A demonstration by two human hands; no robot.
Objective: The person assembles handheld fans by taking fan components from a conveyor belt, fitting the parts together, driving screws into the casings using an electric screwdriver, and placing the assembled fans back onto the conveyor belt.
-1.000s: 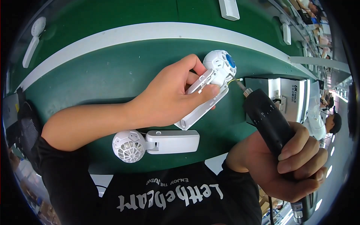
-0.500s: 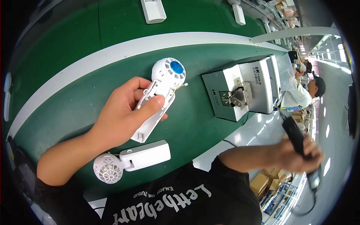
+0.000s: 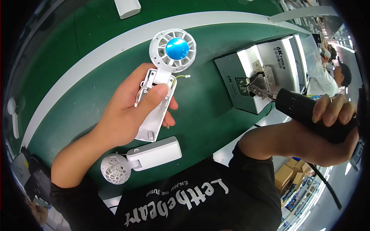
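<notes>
My left hand (image 3: 127, 111) holds a white handheld fan (image 3: 165, 76) over the bench, thumb on top and fingers beneath. Its round grille with a shiny blue centre disc (image 3: 177, 48) faces up. The handle is an open shell, and thin wires with a small white connector (image 3: 188, 76) stick out at its side. My right hand (image 3: 323, 148) is wrapped round a black electric screwdriver (image 3: 298, 109). The screwdriver's tip points at the metal outlet of a grey and silver screw feeder (image 3: 266, 54); whether they touch I cannot tell.
Nearer me on the green bench (image 3: 200, 127) lies another white fan (image 3: 158, 154) with a closed handle. A white curved rail (image 3: 127, 34) borders the bench; beyond it sits a white casing (image 3: 128, 8). Cardboard boxes (image 3: 285, 173) stand at lower right. Another person (image 3: 325, 79) is at far right.
My right hand has brought the screwdriver up and left to the screw feeder. The fan in my left hand has turned its grille and blue disc more fully upward.
</notes>
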